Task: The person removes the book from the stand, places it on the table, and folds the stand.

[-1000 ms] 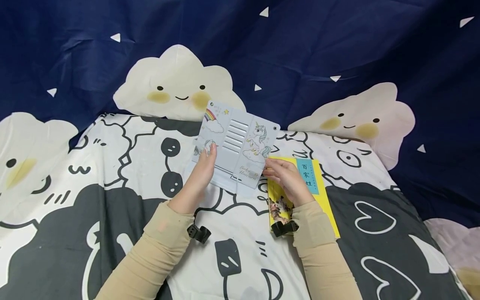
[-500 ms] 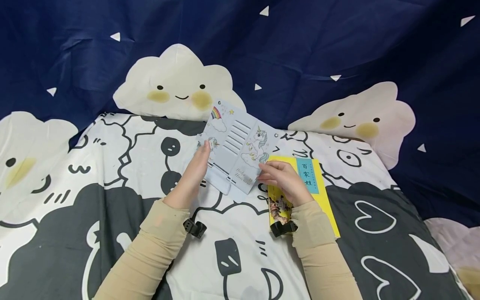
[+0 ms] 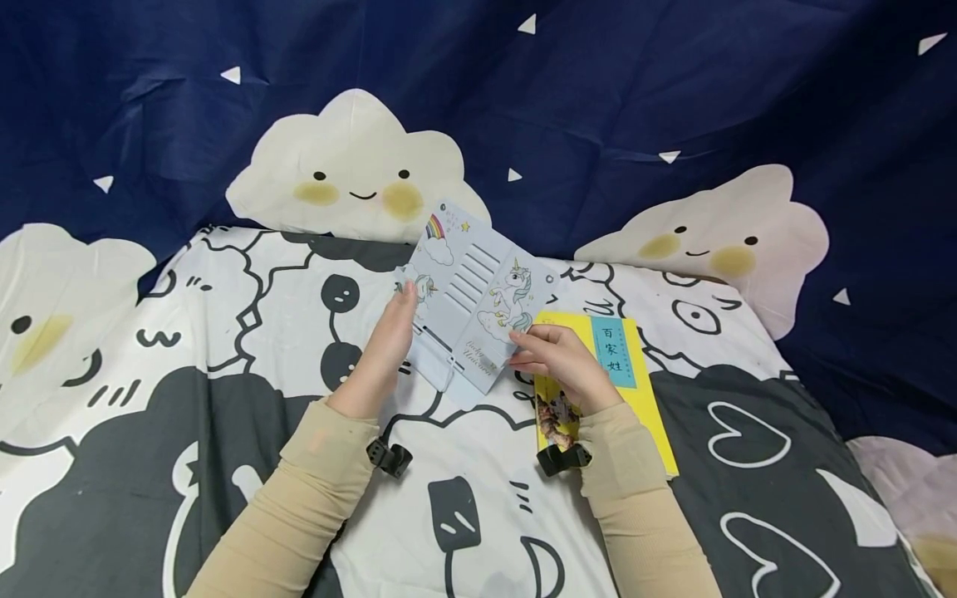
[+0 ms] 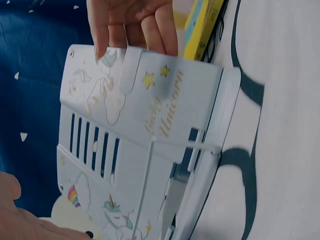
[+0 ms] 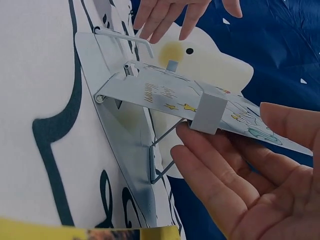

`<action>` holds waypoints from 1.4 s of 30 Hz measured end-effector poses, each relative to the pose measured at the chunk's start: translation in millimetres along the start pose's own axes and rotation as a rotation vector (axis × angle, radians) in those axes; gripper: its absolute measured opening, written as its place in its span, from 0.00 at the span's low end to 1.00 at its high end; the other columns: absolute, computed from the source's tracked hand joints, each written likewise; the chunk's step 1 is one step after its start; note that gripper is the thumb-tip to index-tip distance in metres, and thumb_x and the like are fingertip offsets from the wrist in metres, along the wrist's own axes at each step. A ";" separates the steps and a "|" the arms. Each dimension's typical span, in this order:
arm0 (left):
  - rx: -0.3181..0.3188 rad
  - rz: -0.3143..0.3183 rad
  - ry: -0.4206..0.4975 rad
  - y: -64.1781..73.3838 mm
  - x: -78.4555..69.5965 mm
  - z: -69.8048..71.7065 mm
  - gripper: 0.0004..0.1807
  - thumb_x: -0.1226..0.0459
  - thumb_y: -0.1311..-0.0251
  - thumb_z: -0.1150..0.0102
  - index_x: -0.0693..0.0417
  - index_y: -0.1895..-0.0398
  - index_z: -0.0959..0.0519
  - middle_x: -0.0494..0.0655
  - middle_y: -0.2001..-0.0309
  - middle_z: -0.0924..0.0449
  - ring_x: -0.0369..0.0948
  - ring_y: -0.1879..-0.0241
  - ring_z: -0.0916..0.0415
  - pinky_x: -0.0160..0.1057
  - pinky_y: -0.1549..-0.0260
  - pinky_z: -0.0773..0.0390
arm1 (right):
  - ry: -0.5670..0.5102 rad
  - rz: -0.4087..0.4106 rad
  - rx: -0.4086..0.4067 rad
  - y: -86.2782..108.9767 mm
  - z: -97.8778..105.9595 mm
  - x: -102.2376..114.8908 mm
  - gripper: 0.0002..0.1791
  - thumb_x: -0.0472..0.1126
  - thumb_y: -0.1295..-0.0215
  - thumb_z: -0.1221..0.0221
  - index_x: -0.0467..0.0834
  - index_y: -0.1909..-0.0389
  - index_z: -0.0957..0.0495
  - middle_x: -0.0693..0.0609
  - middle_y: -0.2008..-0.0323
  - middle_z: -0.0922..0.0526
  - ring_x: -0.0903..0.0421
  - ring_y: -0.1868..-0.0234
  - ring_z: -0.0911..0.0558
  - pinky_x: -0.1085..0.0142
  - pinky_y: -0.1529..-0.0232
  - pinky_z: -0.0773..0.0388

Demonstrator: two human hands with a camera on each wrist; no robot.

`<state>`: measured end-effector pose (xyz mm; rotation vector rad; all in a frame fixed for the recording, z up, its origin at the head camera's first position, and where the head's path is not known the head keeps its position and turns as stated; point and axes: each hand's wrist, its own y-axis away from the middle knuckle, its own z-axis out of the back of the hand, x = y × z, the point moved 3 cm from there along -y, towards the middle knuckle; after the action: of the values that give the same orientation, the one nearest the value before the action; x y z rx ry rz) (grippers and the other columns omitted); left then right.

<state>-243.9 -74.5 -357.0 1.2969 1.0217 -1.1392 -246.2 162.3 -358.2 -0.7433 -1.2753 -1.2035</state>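
Note:
A pale blue metal book stand [image 3: 467, 291] with unicorn and rainbow prints rests on the bedding, its slotted panel raised at a slant above a flat base [image 5: 125, 160]. My left hand [image 3: 381, 349] is beside the panel's left edge; in the right wrist view its fingers [image 5: 160, 20] look straight and spread. At the opposite edge, my right hand [image 3: 561, 361] holds the panel, fingers beneath it and thumb [image 5: 290, 122] on the upper side, close to a side clip [image 5: 209, 112]. Wire page holders [image 4: 150, 175] cross the lower part of the stand.
A yellow book [image 3: 635, 415] with a blue title strip lies just right of the stand, partly under the right wrist. Black-and-white patterned bedding [image 3: 247, 357] spreads beneath everything. Behind it hangs a navy cloth [image 3: 561, 83] with cloud figures.
The stand has turned clockwise on the bedding, its lower edge swinging left. Both hands have shifted slightly left, the right one along the panel's right edge. The yellow book stays put.

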 end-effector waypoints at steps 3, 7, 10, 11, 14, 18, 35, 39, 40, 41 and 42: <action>-0.029 0.029 0.024 3.1 -0.7 -4.7 0.45 0.36 0.28 0.76 0.53 0.20 0.65 0.49 0.19 0.69 0.48 0.20 0.74 0.56 0.23 0.66 | 0.003 0.000 0.003 0.5 -0.1 0.4 0.17 0.46 0.27 0.43 0.34 0.62 0.23 0.43 0.52 0.17 0.52 0.56 0.13 0.55 0.41 0.20; -0.053 0.042 0.030 6.5 -0.2 -11.1 0.43 0.37 0.27 0.74 0.50 0.19 0.65 0.51 0.19 0.69 0.49 0.20 0.74 0.59 0.24 0.66 | 0.002 -0.015 0.006 0.9 -0.5 0.8 0.19 0.47 0.27 0.43 0.32 0.55 0.23 0.40 0.48 0.18 0.53 0.54 0.14 0.55 0.40 0.21; -0.063 0.052 0.019 8.6 1.2 -14.8 0.44 0.36 0.27 0.74 0.51 0.20 0.67 0.53 0.19 0.72 0.51 0.20 0.76 0.59 0.24 0.69 | 0.008 -0.023 0.018 1.1 -1.2 0.7 0.20 0.48 0.27 0.44 0.32 0.51 0.23 0.39 0.47 0.18 0.53 0.53 0.14 0.54 0.38 0.23; -0.067 0.060 0.020 9.3 1.7 -16.1 0.45 0.36 0.28 0.74 0.52 0.20 0.68 0.54 0.19 0.73 0.51 0.21 0.77 0.58 0.24 0.70 | 0.007 -0.026 0.021 1.2 -1.6 0.6 0.20 0.48 0.27 0.44 0.33 0.51 0.23 0.40 0.46 0.18 0.53 0.53 0.14 0.54 0.38 0.23; -0.084 0.094 0.028 10.3 3.2 -18.7 0.47 0.36 0.28 0.73 0.55 0.20 0.71 0.57 0.20 0.77 0.53 0.21 0.80 0.58 0.25 0.72 | 0.009 -0.028 0.032 1.8 -2.7 0.1 0.19 0.48 0.27 0.44 0.33 0.56 0.24 0.41 0.47 0.18 0.53 0.54 0.14 0.52 0.36 0.25; -0.094 0.111 0.027 12.2 4.6 -21.6 0.48 0.35 0.29 0.72 0.55 0.21 0.72 0.59 0.21 0.78 0.55 0.22 0.80 0.60 0.25 0.71 | 0.005 -0.037 0.035 1.7 -4.7 -1.1 0.16 0.47 0.27 0.44 0.35 0.61 0.24 0.43 0.50 0.17 0.55 0.56 0.14 0.53 0.36 0.25; -0.084 0.131 0.063 11.3 5.0 -22.1 0.47 0.36 0.28 0.72 0.53 0.21 0.73 0.55 0.20 0.78 0.53 0.21 0.80 0.58 0.24 0.70 | 0.009 -0.031 0.038 1.2 -5.7 -0.8 0.15 0.47 0.28 0.43 0.35 0.60 0.22 0.42 0.46 0.18 0.55 0.55 0.13 0.54 0.38 0.23; -0.072 0.129 0.057 10.4 5.7 -20.7 0.47 0.36 0.28 0.73 0.54 0.21 0.73 0.53 0.20 0.77 0.51 0.21 0.79 0.57 0.24 0.69 | 0.003 -0.031 0.039 0.8 -6.0 -1.1 0.16 0.46 0.28 0.43 0.34 0.56 0.21 0.41 0.47 0.17 0.55 0.56 0.13 0.55 0.40 0.21; -0.068 0.126 0.053 10.0 5.8 -20.1 0.47 0.36 0.28 0.74 0.54 0.21 0.73 0.53 0.20 0.77 0.51 0.21 0.79 0.56 0.24 0.69 | 0.002 -0.028 0.041 0.7 -6.2 -1.1 0.17 0.46 0.28 0.42 0.34 0.55 0.21 0.41 0.47 0.16 0.56 0.56 0.13 0.55 0.41 0.21; -0.064 0.122 0.048 9.7 5.9 -19.4 0.47 0.36 0.28 0.74 0.54 0.21 0.73 0.52 0.20 0.76 0.50 0.21 0.78 0.56 0.24 0.69 | -0.001 -0.025 0.043 0.6 -6.4 -1.0 0.17 0.46 0.28 0.42 0.33 0.55 0.22 0.41 0.48 0.16 0.56 0.57 0.13 0.55 0.41 0.20; -0.062 0.118 0.043 9.3 5.7 -18.6 0.47 0.36 0.28 0.74 0.55 0.21 0.73 0.52 0.19 0.76 0.50 0.21 0.78 0.55 0.23 0.69 | -0.005 -0.022 0.044 0.6 -6.6 -0.8 0.18 0.46 0.28 0.42 0.32 0.55 0.22 0.41 0.49 0.16 0.56 0.57 0.13 0.55 0.42 0.20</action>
<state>-232.7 -56.7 -361.6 1.3194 0.9911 -0.9876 -243.5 156.5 -360.2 -0.7022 -1.3138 -1.1880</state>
